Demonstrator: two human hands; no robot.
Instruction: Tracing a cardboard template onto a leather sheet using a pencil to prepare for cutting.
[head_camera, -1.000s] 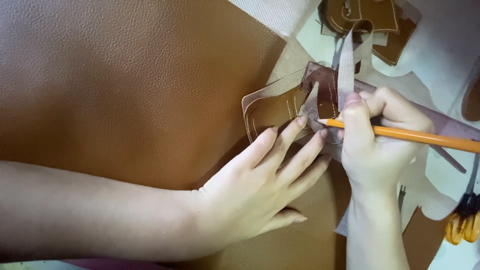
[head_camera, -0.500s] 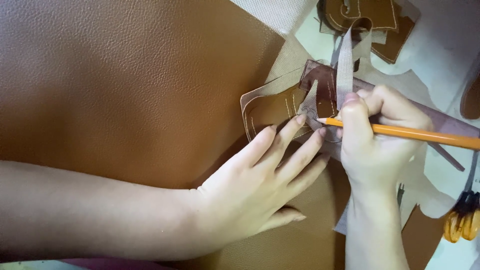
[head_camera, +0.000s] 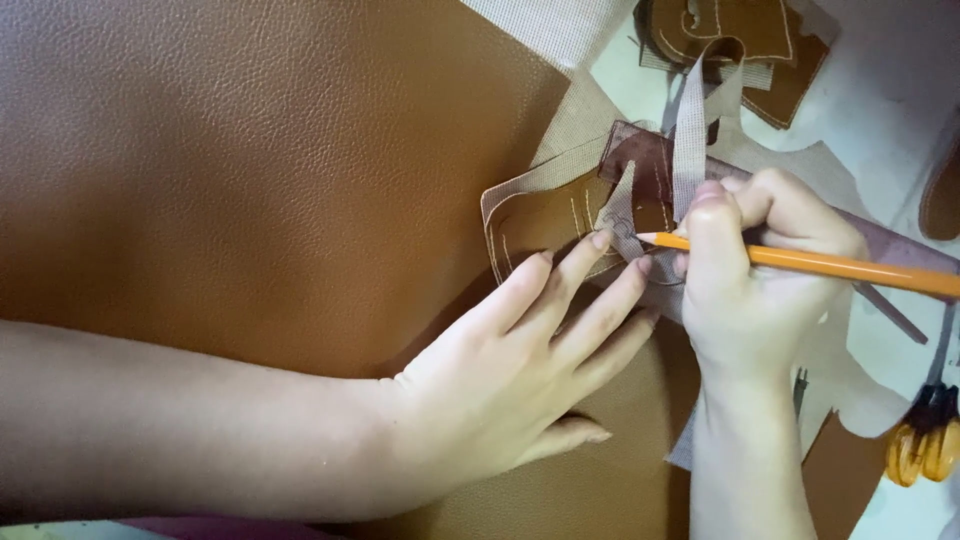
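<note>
My left hand (head_camera: 520, 370) lies flat with fingers spread, its fingertips pressing a small stitched brown leather piece (head_camera: 540, 222) backed with beige mesh. My right hand (head_camera: 755, 270) grips an orange pencil (head_camera: 840, 267). The pencil tip touches a narrow grey mesh strip (head_camera: 622, 212) just beyond my left fingertips. Both hands rest on a large sheet of brown grained leather (head_camera: 250, 160) that fills the left of the view.
More cut brown leather pieces (head_camera: 735, 35) with white stitching and beige mesh offcuts (head_camera: 560, 25) lie at the top right. A vertical mesh strip (head_camera: 690, 130) crosses a darker leather piece. Scissors with orange handles (head_camera: 925, 445) sit at the right edge on a white surface.
Almost nothing differs. The pencil tip and my right hand have shifted a few pixels up near the mesh strip. My left hand stays pressed in place.
</note>
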